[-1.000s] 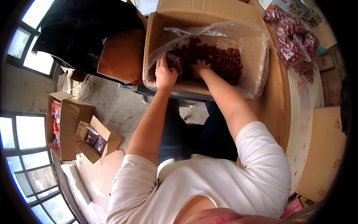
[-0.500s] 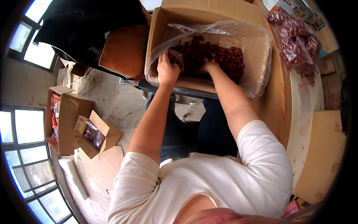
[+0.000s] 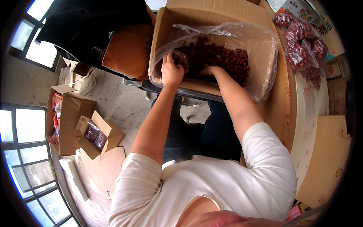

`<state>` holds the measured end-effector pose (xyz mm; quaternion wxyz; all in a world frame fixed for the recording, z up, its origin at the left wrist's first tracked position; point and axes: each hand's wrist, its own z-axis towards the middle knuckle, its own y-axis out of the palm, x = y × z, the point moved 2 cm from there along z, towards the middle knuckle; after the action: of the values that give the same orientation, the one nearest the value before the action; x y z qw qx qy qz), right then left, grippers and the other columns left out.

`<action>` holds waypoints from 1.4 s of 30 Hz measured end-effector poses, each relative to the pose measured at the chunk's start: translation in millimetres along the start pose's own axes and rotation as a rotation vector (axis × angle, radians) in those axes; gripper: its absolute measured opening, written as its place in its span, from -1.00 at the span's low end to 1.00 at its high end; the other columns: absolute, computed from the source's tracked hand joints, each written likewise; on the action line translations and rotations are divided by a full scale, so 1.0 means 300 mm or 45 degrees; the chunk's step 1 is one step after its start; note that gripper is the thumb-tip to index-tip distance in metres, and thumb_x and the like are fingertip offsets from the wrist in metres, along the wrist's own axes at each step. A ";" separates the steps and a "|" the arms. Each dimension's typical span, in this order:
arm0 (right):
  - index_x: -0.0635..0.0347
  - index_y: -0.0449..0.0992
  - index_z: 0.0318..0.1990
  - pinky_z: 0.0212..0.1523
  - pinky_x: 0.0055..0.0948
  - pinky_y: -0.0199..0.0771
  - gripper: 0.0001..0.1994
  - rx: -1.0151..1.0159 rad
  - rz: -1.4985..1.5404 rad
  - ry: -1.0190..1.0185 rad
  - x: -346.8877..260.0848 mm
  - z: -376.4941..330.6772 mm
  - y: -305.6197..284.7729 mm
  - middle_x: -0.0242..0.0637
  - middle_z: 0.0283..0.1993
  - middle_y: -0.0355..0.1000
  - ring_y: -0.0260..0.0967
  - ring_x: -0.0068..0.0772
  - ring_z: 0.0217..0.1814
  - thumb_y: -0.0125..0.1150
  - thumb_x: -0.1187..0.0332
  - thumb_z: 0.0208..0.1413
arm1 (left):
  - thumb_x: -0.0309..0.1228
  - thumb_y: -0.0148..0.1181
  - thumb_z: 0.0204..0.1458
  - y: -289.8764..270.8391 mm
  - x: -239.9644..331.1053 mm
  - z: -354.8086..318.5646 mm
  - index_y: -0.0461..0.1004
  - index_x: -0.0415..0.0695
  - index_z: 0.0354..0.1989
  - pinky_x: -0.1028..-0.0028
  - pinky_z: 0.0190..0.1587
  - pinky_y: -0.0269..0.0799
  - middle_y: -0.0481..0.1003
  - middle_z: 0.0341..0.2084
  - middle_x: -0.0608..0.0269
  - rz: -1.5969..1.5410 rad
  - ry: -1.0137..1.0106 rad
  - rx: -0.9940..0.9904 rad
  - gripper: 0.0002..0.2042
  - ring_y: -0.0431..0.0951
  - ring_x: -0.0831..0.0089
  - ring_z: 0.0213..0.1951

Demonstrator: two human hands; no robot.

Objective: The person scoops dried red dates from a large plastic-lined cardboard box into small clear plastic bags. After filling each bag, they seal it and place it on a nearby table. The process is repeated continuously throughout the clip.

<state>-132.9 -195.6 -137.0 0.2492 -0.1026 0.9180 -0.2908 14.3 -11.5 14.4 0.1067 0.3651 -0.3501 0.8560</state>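
A large cardboard box (image 3: 224, 7) with a clear plastic liner (image 3: 261, 41) stands in front of me, holding a heap of dark red dried jujubes (image 3: 230, 56). At the box's left side, my left hand (image 3: 172, 72) is closed on the edge of a small clear plastic bag (image 3: 183, 59), its mouth toward the fruit. My right hand (image 3: 210, 70) reaches into the near middle of the heap, palm down. Its fingers are mostly hidden among the jujubes, so their grip does not show.
Filled bags of jujubes (image 3: 301, 56) are piled on the right. A black cover (image 3: 83, 30) and a brown cushion (image 3: 126, 51) are left of the box. Two open cartons stand on the floor at left, the smaller (image 3: 107, 130) holding dark packages.
My right hand has moved slightly left, and its fingers, partly visible before, are now sunk into the jujubes. My left hand keeps its hold on the bag; the view has shifted a little.
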 end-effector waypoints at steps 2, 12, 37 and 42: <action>0.08 0.29 0.28 0.29 -0.16 0.20 -0.13 -0.058 -0.064 -0.039 -0.057 -0.043 -0.010 -0.09 0.35 0.17 0.16 -0.08 0.35 0.36 -0.11 -0.24 | -0.63 -0.05 -0.25 -0.001 -0.010 -0.003 0.32 -0.35 0.07 0.16 0.03 0.42 0.38 0.00 -0.20 0.022 0.020 0.015 -0.46 0.43 -0.12 0.00; 0.07 0.46 0.16 0.18 -0.19 0.30 -0.35 -0.137 -0.138 -0.104 -0.126 -0.171 -0.035 -0.19 0.23 0.35 0.30 -0.15 0.22 0.27 -0.03 -0.12 | -0.64 -0.05 -0.24 0.001 0.002 0.001 0.31 -0.32 0.09 0.16 0.02 0.42 0.38 0.02 -0.15 0.025 0.044 -0.012 -0.45 0.43 -0.11 0.00; 0.13 0.52 0.03 -0.08 -0.22 0.46 -0.46 -0.164 -0.273 -0.239 -0.130 -0.175 -0.048 -0.19 -0.04 0.51 0.43 -0.19 -0.03 0.29 0.11 -0.17 | -0.59 0.01 -0.28 -0.008 -0.004 -0.001 0.37 -0.20 0.13 0.20 0.04 0.41 0.41 0.00 -0.11 0.014 -0.043 -0.026 -0.39 0.44 -0.05 0.02; -0.05 0.49 0.06 -0.15 -0.01 0.44 -0.48 -0.107 -0.157 -0.161 -0.090 -0.141 -0.084 -0.31 0.06 0.44 0.36 -0.18 0.07 0.32 0.15 -0.17 | -0.60 0.05 -0.28 0.006 -0.019 0.006 0.36 -0.25 0.14 0.30 -0.09 0.47 0.40 0.02 -0.09 -0.012 0.098 0.030 -0.39 0.51 0.04 -0.10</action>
<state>-130.5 -186.6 -81.6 0.2840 -0.1874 0.9037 -0.2599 18.6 -13.6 10.4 0.1196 0.3347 -0.3338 0.8730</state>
